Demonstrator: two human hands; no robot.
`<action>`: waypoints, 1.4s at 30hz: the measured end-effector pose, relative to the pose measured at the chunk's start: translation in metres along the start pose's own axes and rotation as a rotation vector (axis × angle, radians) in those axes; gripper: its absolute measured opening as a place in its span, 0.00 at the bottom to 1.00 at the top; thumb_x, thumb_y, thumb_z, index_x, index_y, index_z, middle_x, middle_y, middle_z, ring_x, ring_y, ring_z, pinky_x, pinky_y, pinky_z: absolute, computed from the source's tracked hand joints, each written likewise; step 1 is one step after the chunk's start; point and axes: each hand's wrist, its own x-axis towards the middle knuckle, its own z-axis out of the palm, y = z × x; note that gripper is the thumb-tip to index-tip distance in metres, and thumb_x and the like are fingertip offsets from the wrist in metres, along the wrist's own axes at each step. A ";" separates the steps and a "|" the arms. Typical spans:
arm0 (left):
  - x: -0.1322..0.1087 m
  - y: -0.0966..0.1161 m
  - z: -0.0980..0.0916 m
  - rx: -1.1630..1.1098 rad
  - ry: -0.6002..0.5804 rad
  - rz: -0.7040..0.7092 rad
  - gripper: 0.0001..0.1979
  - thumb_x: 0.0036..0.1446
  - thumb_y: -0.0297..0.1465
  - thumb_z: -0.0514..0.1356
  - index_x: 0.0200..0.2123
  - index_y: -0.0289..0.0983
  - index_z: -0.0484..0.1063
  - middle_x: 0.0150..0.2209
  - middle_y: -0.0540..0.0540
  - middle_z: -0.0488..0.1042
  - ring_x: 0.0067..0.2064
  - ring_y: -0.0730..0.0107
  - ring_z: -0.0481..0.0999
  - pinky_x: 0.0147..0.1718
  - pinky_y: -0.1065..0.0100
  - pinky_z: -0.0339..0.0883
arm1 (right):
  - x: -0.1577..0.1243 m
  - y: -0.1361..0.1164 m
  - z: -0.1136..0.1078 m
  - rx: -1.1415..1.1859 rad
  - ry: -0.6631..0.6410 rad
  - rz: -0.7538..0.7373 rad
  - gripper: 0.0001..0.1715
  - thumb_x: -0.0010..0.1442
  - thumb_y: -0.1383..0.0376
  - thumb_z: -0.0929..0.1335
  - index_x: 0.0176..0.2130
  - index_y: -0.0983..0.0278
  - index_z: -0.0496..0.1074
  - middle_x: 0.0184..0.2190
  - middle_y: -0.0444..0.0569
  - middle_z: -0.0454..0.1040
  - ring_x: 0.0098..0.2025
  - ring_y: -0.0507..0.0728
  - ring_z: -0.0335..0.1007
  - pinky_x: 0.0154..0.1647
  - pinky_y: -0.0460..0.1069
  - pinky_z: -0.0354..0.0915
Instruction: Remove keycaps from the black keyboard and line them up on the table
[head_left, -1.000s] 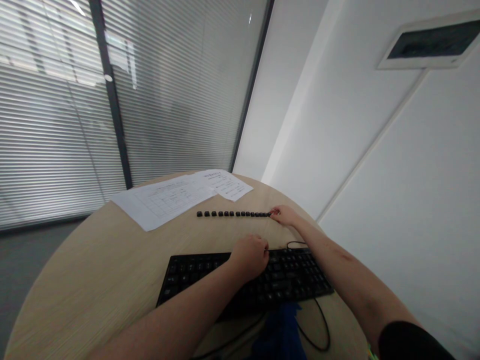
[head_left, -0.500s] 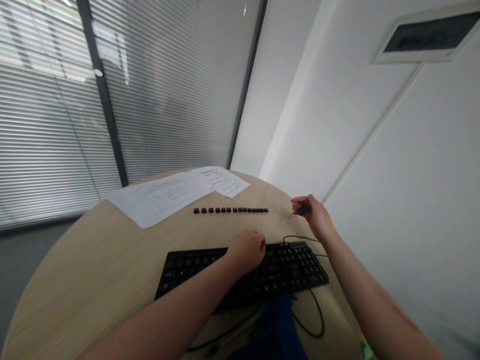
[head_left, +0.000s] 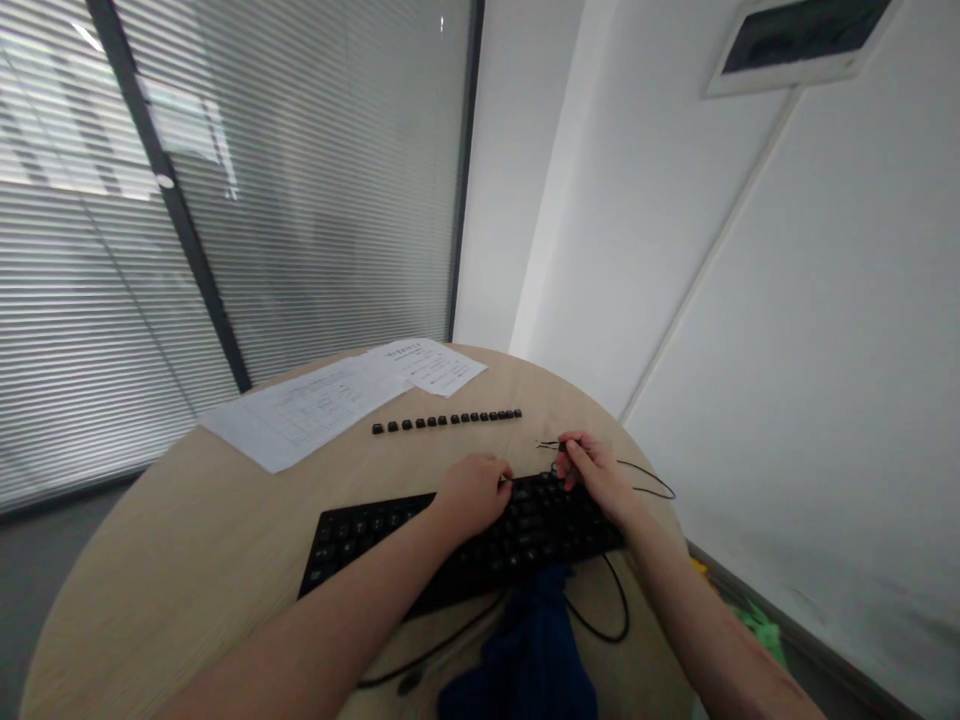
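A black keyboard (head_left: 390, 540) lies on a round wooden table (head_left: 187, 560) in front of me. My left hand (head_left: 471, 492) rests closed on the keyboard's upper middle, fingers curled against the keys. My right hand (head_left: 592, 475) hovers over the keyboard's upper right part, pinching a thin black wire tool (head_left: 551, 446). Beyond the keyboard, a straight row of several loose black keycaps (head_left: 446, 419) lies on the table.
White printed paper sheets (head_left: 322, 405) lie at the table's far side. The keyboard's black cable (head_left: 611, 625) loops near the front edge, and another thin cable (head_left: 649, 475) runs off to the right. Blue cloth (head_left: 532, 660) is at the bottom. Blinds and white walls stand behind.
My right hand left the right end of the keycap row, lifted with the wire tool, then came down to the keyboard's upper right. My left hand stayed on the keyboard.
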 end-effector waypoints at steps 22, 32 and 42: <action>0.002 0.000 -0.003 0.042 -0.031 0.022 0.13 0.62 0.32 0.55 0.41 0.40 0.80 0.41 0.43 0.79 0.45 0.59 0.76 0.45 0.62 0.69 | 0.009 0.022 0.003 -0.410 0.154 -0.114 0.25 0.69 0.45 0.54 0.33 0.60 0.63 0.18 0.41 0.60 0.21 0.55 0.60 0.24 0.49 0.57; 0.002 0.000 -0.003 0.063 -0.039 0.012 0.13 0.63 0.32 0.55 0.41 0.40 0.80 0.41 0.43 0.79 0.45 0.59 0.77 0.46 0.63 0.69 | 0.006 0.011 0.008 -0.569 0.182 -0.146 0.21 0.70 0.54 0.53 0.33 0.61 0.63 0.24 0.46 0.68 0.29 0.57 0.67 0.33 0.50 0.61; 0.002 0.001 -0.005 0.064 -0.049 0.017 0.12 0.63 0.31 0.55 0.41 0.39 0.80 0.42 0.43 0.79 0.46 0.59 0.76 0.48 0.62 0.68 | -0.001 0.007 0.016 -0.716 0.124 -0.213 0.17 0.70 0.56 0.55 0.35 0.62 0.64 0.26 0.47 0.70 0.32 0.56 0.68 0.37 0.48 0.60</action>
